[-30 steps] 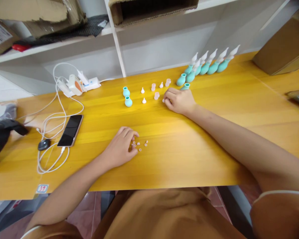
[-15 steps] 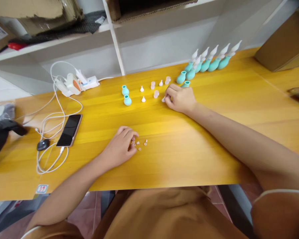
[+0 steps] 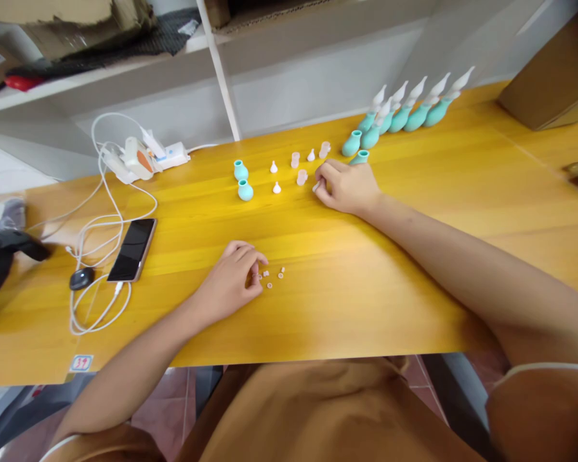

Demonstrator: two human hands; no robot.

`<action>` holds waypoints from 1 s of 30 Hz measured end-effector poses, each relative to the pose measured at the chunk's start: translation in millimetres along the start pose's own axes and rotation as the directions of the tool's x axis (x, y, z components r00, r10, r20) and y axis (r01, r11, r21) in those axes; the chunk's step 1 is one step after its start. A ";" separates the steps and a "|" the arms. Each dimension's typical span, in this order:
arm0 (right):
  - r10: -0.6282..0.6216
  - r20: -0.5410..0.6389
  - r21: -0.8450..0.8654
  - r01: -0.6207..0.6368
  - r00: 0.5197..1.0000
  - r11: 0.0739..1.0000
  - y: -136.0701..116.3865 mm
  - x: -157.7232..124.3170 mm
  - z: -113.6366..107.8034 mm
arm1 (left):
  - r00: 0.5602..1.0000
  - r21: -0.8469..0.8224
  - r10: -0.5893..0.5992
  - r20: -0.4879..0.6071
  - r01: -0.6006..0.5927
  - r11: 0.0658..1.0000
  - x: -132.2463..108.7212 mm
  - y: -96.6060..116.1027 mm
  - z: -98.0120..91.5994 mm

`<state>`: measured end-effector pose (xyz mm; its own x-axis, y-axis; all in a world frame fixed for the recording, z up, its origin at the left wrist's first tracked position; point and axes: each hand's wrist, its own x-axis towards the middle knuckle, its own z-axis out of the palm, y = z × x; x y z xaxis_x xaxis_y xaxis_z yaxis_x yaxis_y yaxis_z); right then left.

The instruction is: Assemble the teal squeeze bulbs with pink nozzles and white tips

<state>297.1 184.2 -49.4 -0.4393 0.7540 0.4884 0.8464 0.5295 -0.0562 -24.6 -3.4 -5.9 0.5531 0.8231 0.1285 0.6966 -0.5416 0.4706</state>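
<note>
My left hand (image 3: 231, 282) rests on the yellow wooden table (image 3: 414, 212), its fingers curled over several tiny pale rings (image 3: 271, 278). Farther back, my right hand (image 3: 347, 187) pinches a small white tip (image 3: 315, 187) just off the table. Around it lie clear caps (image 3: 301, 177) and white cone tips (image 3: 275, 187). Two teal bulbs (image 3: 243, 181) stand to the left. A third teal bulb (image 3: 361, 156) peeks out behind my right hand.
A row of assembled teal bulbs with white nozzles (image 3: 414, 106) stands at the back right. A phone (image 3: 133, 240), white cables (image 3: 96, 256) and a power strip (image 3: 144, 157) lie at the left. A cardboard box (image 3: 553, 77) sits far right; shelves run behind.
My right hand has closed on the white tip and raised it slightly. My left hand stays on the small rings. The view has shifted a little.
</note>
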 end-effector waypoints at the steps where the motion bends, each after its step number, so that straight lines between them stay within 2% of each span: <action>1: 0.002 0.000 0.004 -0.002 1.000 1.000 -0.3 0.1 0.2 | 1.000 -0.015 -0.003 -0.007 0.003 1.000 0.1 0.8 -0.5; 8: 0.014 0.021 0.002 -0.014 1.000 1.000 -3.5 2.1 -0.2 | 0.993 -0.079 -0.017 -0.115 0.008 0.997 -1.7 9.5 -3.5; 15: 0.020 0.012 -0.045 -0.020 1.000 0.999 -5.2 3.3 -1.3 | 0.979 -0.092 0.037 -0.198 -0.056 0.994 -4.2 10.2 -1.6; 20: 0.016 0.075 -0.110 -0.007 0.997 0.994 -3.5 3.4 -1.8 | 0.967 -0.077 0.046 -0.250 -0.067 0.995 -3.5 11.2 -1.5; 23: 0.005 0.100 -0.087 0.004 0.995 0.996 -2.5 5.8 -5.9 | 0.953 -0.100 0.049 -0.299 -0.083 0.992 -2.8 12.1 -2.8; 25: 0.027 0.095 0.001 -0.027 0.995 1.000 -7.5 7.3 -13.2 | 0.945 -0.157 0.044 -0.324 -0.100 0.983 -2.4 12.1 -3.1; 27: 0.079 0.089 0.199 -0.095 0.993 0.975 -21.5 5.4 -23.7 | 0.936 -0.243 0.031 -0.352 -0.123 0.962 -2.4 11.6 -2.0; 28: 0.124 0.097 0.341 -0.150 0.987 0.928 -32.4 2.1 -29.4 | 0.929 -0.293 0.021 -0.368 -0.137 0.946 -2.4 11.2 -0.9; 29: 0.176 0.128 0.499 -0.217 0.976 0.839 -45.8 -2.9 -34.9 | 0.924 -0.343 0.011 -0.382 -0.153 0.927 -2.5 10.8 0.4; 30: 0.248 0.177 0.652 -0.302 0.952 0.696 -60.9 -9.6 -39.9 | 0.919 -0.389 0.001 -0.394 -0.168 0.906 -2.6 10.6 1.8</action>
<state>261.8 129.2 -15.9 -0.2623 0.9182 0.2968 0.5254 0.3939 -0.7542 -17.9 -11.6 -2.8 0.3292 0.8233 0.4623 0.3607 -0.5621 0.7442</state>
